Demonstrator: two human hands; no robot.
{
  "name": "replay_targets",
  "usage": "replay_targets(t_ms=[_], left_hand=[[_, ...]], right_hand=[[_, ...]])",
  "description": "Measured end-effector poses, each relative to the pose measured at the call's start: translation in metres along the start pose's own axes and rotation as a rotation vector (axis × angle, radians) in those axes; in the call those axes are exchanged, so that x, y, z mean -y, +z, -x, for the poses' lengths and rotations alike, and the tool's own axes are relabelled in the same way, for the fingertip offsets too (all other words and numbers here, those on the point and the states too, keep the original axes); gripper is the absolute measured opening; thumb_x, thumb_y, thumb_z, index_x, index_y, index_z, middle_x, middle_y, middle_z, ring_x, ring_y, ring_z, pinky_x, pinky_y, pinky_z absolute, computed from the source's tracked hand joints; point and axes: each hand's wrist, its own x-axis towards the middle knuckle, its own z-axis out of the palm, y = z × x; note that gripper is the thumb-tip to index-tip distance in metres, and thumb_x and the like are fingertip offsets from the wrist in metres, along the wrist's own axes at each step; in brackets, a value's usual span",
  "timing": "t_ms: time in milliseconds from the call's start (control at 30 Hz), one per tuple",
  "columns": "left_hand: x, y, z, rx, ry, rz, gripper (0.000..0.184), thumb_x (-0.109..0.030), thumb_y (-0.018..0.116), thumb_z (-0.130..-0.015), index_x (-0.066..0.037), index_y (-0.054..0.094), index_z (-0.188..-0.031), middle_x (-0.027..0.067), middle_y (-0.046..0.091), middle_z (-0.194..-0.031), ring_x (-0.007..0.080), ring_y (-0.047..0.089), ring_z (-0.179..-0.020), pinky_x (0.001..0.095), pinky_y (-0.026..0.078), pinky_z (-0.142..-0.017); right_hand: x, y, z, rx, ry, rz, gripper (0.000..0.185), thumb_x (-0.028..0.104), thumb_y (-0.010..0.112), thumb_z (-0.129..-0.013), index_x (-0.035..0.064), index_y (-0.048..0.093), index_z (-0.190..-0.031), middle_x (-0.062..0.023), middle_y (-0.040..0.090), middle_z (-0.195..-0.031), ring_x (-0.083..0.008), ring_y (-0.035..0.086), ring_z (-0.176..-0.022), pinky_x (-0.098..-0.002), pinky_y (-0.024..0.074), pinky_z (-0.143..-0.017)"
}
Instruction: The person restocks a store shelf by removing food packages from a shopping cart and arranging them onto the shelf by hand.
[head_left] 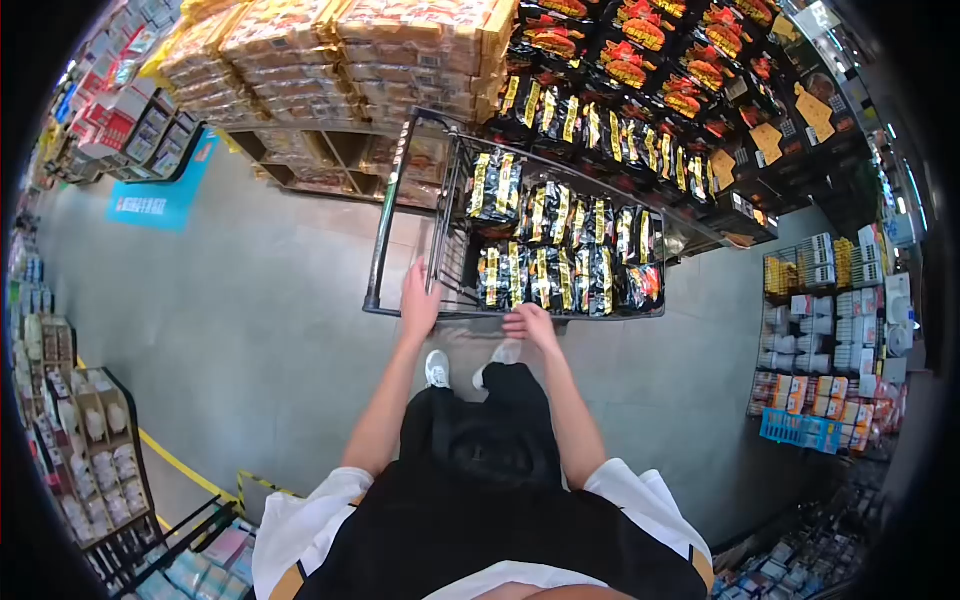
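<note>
A dark metal shopping cart (380, 250) stands in front of me, filled with rows of black packets with yellow bands (545, 275). My left hand (419, 298) is at the cart's near left corner, by the handle end, its fingers apart and pointing up; whether it touches the frame is unclear. Along the near side rail of the cart is my right hand (530, 322), fingers spread and pointing left, beside the rail. Neither hand shows anything in its grip.
Behind the cart are stacked packages in clear and yellow wrap (400, 60) and a display of black packages (640, 60). Shelves with goods (100, 450) stand at left, and a rack with baskets (800, 430) at right. A blue floor sign (160, 190) lies upper left.
</note>
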Motion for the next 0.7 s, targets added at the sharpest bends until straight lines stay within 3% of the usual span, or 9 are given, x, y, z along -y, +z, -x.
replay_targets(t_ms=[33,100,167,200,300,367,467,567,700], left_hand=[[0.002,0.006,-0.015,-0.105,0.139,-0.353,0.060,-0.022,0.062,-0.085,-0.002,0.038,-0.136,0.0215,0.055,-0.116,0.0329,0.055,-0.105,0.0429,0.044,-0.093],[0.020,0.027,-0.047,-0.068,0.072,-0.408,0.066,-0.021,0.065,-0.082,0.002,0.036,-0.136,0.0261,0.053,-0.119,0.0387,0.048,-0.115,0.0431,0.038,-0.100],[0.069,0.056,-0.076,-0.086,-0.030,-0.360,0.068,-0.029,0.064,-0.082,-0.002,0.035,-0.137,0.0281,0.053,-0.122,0.0416,0.051,-0.113,0.0463,0.042,-0.092],[0.038,0.045,-0.081,0.070,-0.275,-0.165,0.053,-0.032,0.062,-0.085,0.000,0.047,-0.124,0.0255,0.064,-0.100,0.0418,0.061,-0.095,0.0480,0.048,-0.080],[0.055,0.054,-0.090,0.016,-0.299,-0.221,0.040,-0.033,0.059,-0.088,0.001,0.056,-0.108,0.0214,0.066,-0.079,0.0406,0.065,-0.078,0.0494,0.049,-0.070],[0.052,0.053,-0.088,-0.035,-0.264,-0.228,0.036,-0.035,0.058,-0.089,0.001,0.061,-0.097,0.0205,0.065,-0.076,0.0379,0.065,-0.077,0.0464,0.049,-0.071],[0.034,0.048,-0.090,0.028,-0.451,-0.152,0.041,-0.041,0.060,-0.089,0.000,0.062,-0.086,0.0116,0.064,-0.066,0.0252,0.064,-0.060,0.0373,0.049,-0.056],[0.030,0.050,-0.090,0.035,-0.565,-0.241,0.042,-0.042,0.061,-0.088,-0.001,0.062,-0.084,0.0089,0.063,-0.064,0.0210,0.062,-0.055,0.0357,0.048,-0.051],[0.031,0.051,-0.090,-0.005,-0.599,-0.213,0.042,-0.043,0.062,-0.088,-0.001,0.062,-0.082,0.0085,0.060,-0.060,0.0216,0.060,-0.051,0.0350,0.049,-0.050]], right_hand=[[0.007,0.011,-0.015,-0.004,0.030,-0.053,0.032,0.026,0.050,-0.096,-0.0013,0.050,-0.114,-0.0193,0.065,-0.102,-0.0287,0.068,-0.083,-0.0391,0.0584,-0.069],[0.019,0.030,-0.044,0.015,0.037,-0.204,0.039,0.026,0.052,-0.095,-0.0020,0.043,-0.120,-0.0229,0.062,-0.109,-0.0321,0.066,-0.091,-0.0413,0.0581,-0.073],[0.036,0.043,-0.073,0.056,0.079,-0.324,0.057,0.031,0.055,-0.093,-0.0055,0.033,-0.131,-0.0277,0.050,-0.124,-0.0371,0.060,-0.106,-0.0445,0.0558,-0.082],[0.043,0.051,-0.087,0.045,0.084,-0.354,0.064,0.035,0.057,-0.092,-0.0059,0.030,-0.133,-0.0287,0.046,-0.128,-0.0375,0.058,-0.108,-0.0447,0.0554,-0.083],[0.060,0.061,-0.132,0.068,0.126,-0.404,0.084,0.047,0.062,-0.087,-0.0075,0.024,-0.139,-0.0315,0.034,-0.137,-0.0387,0.052,-0.116,-0.0448,0.0540,-0.088],[0.075,0.070,-0.151,0.015,0.177,-0.433,0.094,0.056,0.062,-0.083,-0.0108,0.026,-0.138,-0.0326,0.029,-0.140,-0.0398,0.044,-0.124,-0.0500,0.0499,-0.092],[0.078,0.073,-0.188,0.053,0.269,-0.445,0.097,0.063,0.061,-0.081,-0.0085,0.029,-0.138,-0.0335,0.021,-0.144,-0.0411,0.029,-0.134,-0.0552,0.0403,-0.098],[0.088,0.080,-0.198,-0.036,0.298,-0.480,0.087,0.057,0.062,-0.084,-0.0004,0.030,-0.141,-0.0284,0.022,-0.146,-0.0397,0.035,-0.130,-0.0553,0.0405,-0.096],[0.086,0.068,-0.220,-0.034,0.269,-0.402,0.076,0.043,0.064,-0.087,-0.0004,0.029,-0.139,-0.0214,0.033,-0.142,-0.0378,0.042,-0.124,-0.0538,0.0473,-0.091]])
